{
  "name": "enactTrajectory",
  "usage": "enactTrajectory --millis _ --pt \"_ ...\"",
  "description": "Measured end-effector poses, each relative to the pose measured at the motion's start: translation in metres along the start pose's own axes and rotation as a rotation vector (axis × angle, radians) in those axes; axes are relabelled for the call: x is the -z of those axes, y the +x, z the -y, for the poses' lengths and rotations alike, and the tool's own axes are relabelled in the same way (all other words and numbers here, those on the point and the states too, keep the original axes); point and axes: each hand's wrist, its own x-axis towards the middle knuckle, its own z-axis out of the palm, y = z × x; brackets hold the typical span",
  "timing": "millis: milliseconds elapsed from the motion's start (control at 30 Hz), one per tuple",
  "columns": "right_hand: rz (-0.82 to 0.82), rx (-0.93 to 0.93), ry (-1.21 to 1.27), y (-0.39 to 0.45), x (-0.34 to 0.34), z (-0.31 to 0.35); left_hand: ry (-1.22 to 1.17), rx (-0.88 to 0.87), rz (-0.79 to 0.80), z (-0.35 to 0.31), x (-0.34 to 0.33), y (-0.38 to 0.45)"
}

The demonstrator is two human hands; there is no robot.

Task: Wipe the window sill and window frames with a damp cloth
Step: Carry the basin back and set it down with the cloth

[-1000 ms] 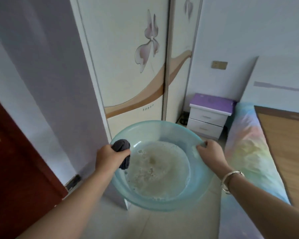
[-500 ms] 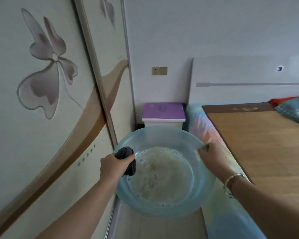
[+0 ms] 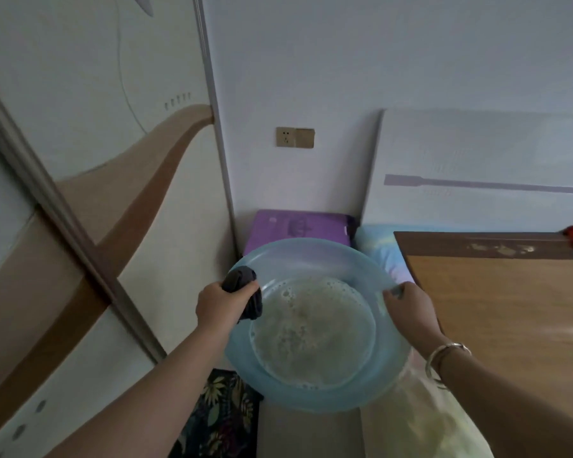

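One translucent blue basin (image 3: 311, 259) is carried in front of the person, held at its rim by two hands. The left hand (image 3: 220, 304) curls round the near-left rim and at the same time grips one dark grey cloth (image 3: 245, 292), bunched up, with part of it above the fingers and a tail hanging down inside the basin wall. The right hand (image 3: 411, 312) curls over the right rim, thumb tip on the inside; one silver bangle (image 3: 444, 360) sits on that wrist. The basin holds one pool of cloudy, foamy water (image 3: 311, 332) with bubbles along its edge. Behind the basin stands one nightstand with a purple top (image 3: 298, 226); a pale printed mark shows on it, too blurred to read. On the wall above is one brass-coloured socket plate (image 3: 295, 137) in two sections, the left with plug holes. One wardrobe (image 3: 90, 153) with a brown curved band fills the left side. To the right lies one bed with a woven brown mat (image 3: 510, 309) over a pastel sheet (image 3: 382, 249), and one pale headboard (image 3: 477, 153) with a lilac stripe. One dark floral rug (image 3: 225, 421) lies on the floor below. No readable writing appears anywhere.
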Motion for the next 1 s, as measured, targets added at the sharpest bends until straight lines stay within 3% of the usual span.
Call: enactTrajectory --millis 133,333,400,500,767,1000 --pt "-0.017 -0.022 0.014 0.12 -0.028 0.009 -0.089 0.058 -0.002 -0.029 -0.065 0.105" --pt "-0.077 -0.1 0.056 0.29 -0.087 0.012 -0.029 0.084 0.04 -0.06 -0.156 0.269" --pt "-0.077 -0.101 0.085 0.304 -0.093 0.017 -0.041 0.08 0.068 -0.068 -0.163 0.283" --pt "-0.071 -0.106 0.077 0.392 -0.128 0.02 -0.026 0.109 0.046 -0.076 -0.209 0.366" --pt "0.034 -0.093 0.011 0.574 -0.22 -0.019 0.005 0.117 0.003 -0.052 -0.328 0.528" --pt "0.103 -0.118 -0.09 0.652 -0.272 -0.056 0.032 0.194 0.065 -0.01 -0.398 0.6"
